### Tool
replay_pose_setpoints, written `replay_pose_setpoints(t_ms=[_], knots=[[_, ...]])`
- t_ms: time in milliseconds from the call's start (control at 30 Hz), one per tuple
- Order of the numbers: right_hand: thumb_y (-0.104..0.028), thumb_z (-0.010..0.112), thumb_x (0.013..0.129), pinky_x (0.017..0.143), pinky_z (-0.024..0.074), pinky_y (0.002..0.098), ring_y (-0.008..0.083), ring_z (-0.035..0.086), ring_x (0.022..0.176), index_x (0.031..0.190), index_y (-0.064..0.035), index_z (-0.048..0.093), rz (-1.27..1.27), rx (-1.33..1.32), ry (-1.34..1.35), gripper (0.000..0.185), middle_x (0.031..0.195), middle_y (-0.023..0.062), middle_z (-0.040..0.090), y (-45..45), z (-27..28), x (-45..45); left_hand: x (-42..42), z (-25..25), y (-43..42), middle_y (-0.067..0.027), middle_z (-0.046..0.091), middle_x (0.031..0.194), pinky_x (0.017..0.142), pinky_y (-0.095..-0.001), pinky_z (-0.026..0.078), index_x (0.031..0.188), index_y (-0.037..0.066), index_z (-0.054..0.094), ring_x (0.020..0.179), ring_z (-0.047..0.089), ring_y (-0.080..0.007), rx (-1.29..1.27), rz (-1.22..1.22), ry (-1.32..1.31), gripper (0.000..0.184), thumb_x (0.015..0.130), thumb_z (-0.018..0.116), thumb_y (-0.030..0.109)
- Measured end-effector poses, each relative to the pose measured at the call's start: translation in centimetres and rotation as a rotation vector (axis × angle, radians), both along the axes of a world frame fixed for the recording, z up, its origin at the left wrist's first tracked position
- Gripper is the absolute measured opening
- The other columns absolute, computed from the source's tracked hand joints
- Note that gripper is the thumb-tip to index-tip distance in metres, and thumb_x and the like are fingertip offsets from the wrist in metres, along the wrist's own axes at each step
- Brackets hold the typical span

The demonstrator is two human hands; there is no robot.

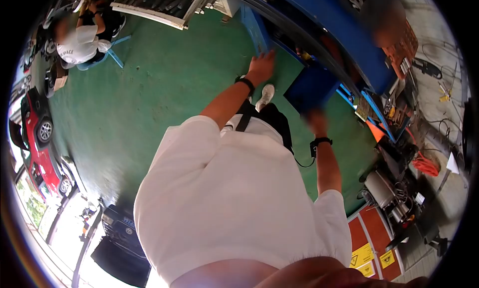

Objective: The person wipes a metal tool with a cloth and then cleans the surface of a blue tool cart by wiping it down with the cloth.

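Note:
My left hand [262, 68] reaches out beside the lower end of an open blue cabinet door [255, 31]. Its fingers look stretched out, and I see nothing held; whether they touch the door I cannot tell. My right hand [317, 122] is at the near edge of a dark blue panel [312, 87], which sticks out from the blue workbench [319, 18]. Blur smears the fingers of this hand, so its grip on the panel is unclear. Inside the bench, behind the panel, small yellowish items [303, 54] show in shadow.
A wooden tray [149, 18] of tools stands ahead on the left. A person [80, 43] sits on a blue stool far left. To my right are an orange hose [425, 162], a metal cylinder [380, 184] and cluttered parts. A red car [42, 148] stands at far left.

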State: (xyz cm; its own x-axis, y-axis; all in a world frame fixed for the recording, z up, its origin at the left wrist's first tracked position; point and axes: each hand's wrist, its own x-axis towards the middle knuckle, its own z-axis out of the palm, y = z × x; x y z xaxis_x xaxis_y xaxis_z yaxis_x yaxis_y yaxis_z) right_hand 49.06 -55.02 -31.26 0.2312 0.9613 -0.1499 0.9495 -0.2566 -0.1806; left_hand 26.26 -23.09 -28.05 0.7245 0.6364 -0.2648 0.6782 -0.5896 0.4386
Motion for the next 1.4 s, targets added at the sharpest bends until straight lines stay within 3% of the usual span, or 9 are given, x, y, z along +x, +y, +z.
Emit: replay_pose_setpoints(t_ms=[267,333,500,600,900,933,1100,1233,1400], knots=[[-0.022,0.059,0.083,0.075,0.0506,0.0419,0.0306,0.064,0.093,0.102,-0.0078,0.069,0.329,-0.352,-0.189,0.025,0.101,0.0172,0.067,4.6,-0.4,1.2,-10.8,-2.7,1.2,-0.0168,0.056,0.126,0.092,-0.0445,0.05,0.134,0.01,0.046,0.112,0.057,-0.0374,-0.261,0.474,-0.413,0.059,0.077,0.065,0.008],[-0.023,0.064,0.077,0.066,0.05,0.0382,0.0294,0.066,0.088,0.092,-0.0057,0.07,0.478,0.133,-0.26,0.023,0.098,0.0195,0.067,5.1,-3.1,2.9,-11.2,-3.1,2.2,-0.0183,0.056,0.114,0.089,-0.0465,0.051,0.127,0.009,0.049,0.105,0.059,-0.0385,-0.301,0.812,-0.559,0.057,0.075,0.07,0.011],[-0.026,0.069,0.073,0.07,0.0523,0.0453,0.0393,0.066,0.087,0.105,-0.0003,0.061,0.415,-0.523,0.086,0.042,0.094,0.0235,0.067,22.2,4.2,-3.1,-12.7,-2.6,5.9,-0.0192,0.05,0.123,0.086,-0.0485,0.052,0.125,0.011,0.054,0.102,0.06,-0.0411,-0.054,1.113,-0.338,0.053,0.075,0.07,0.012],[-0.036,0.069,0.079,0.09,0.0472,0.0522,0.0454,0.059,0.108,0.12,-0.005,0.053,0.193,-0.477,0.318,0.053,0.111,0.0258,0.065,29.6,2.8,-6.3,-15.5,-3.0,6.4,-0.0193,0.056,0.118,0.088,-0.0493,0.051,0.121,0.013,0.059,0.102,0.06,-0.041,-0.087,1.171,-0.177,0.044,0.078,0.069,0.015],[-0.032,0.062,0.09,0.091,0.0472,0.0508,0.0465,0.058,0.109,0.137,-0.013,0.046,0.067,0.188,0.611,0.053,0.12,0.0251,0.062,46.2,3.1,-15.4,-19.0,-3.0,9.6,-0.0185,0.067,0.109,0.089,-0.048,0.051,0.124,0.02,0.061,0.104,0.063,-0.0386,-0.264,1.121,-0.165,0.039,0.085,0.065,0.024],[-0.032,0.062,0.09,0.091,0.0472,0.0508,0.0465,0.058,0.109,0.137,-0.013,0.046,0.076,0.179,0.61,0.053,0.12,0.0251,0.062,47.8,2.6,-16.0,-19.4,-4.6,9.6,-0.0142,0.071,0.095,0.079,-0.0428,0.054,0.12,0.016,0.064,0.089,0.069,-0.0335,-0.192,1.137,-0.22,0.039,0.083,0.071,0.024],[-0.034,0.066,0.086,0.091,0.0484,0.0466,0.0432,0.06,0.106,0.125,-0.0083,0.06,-0.205,-0.073,0.414,0.047,0.118,0.0235,0.063,50.5,0.1,-18.6,-20.6,-5.1,10.1,-0.0143,0.07,0.099,0.082,-0.0435,0.053,0.121,0.017,0.063,0.093,0.067,-0.034,-0.319,1.045,-0.233,0.041,0.082,0.071,0.024],[-0.03,0.068,0.084,0.09,0.0493,0.0461,0.0417,0.061,0.104,0.122,-0.0071,0.063,0.133,-0.075,0.667,0.044,0.113,0.025,0.064,46.3,2.1,-22.0,-21.3,-5.3,10.8,-0.0133,0.071,0.093,0.08,-0.0441,0.053,0.12,0.017,0.064,0.091,0.068,-0.0334,-0.394,1.007,-0.316,0.043,0.079,0.073,0.025],[-0.021,0.069,0.084,0.088,0.0499,0.0465,0.0415,0.059,0.107,0.122,-0.0081,0.064,0.187,-0.125,0.395,0.04,0.115,0.0244,0.062,48.1,2.5,-19.1,-22.0,-4.8,11.3,-0.0125,0.071,0.088,0.078,-0.0414,0.053,0.117,0.014,0.066,0.086,0.068,-0.0315,-0.429,0.973,-0.338,0.042,0.077,0.076,0.023]])
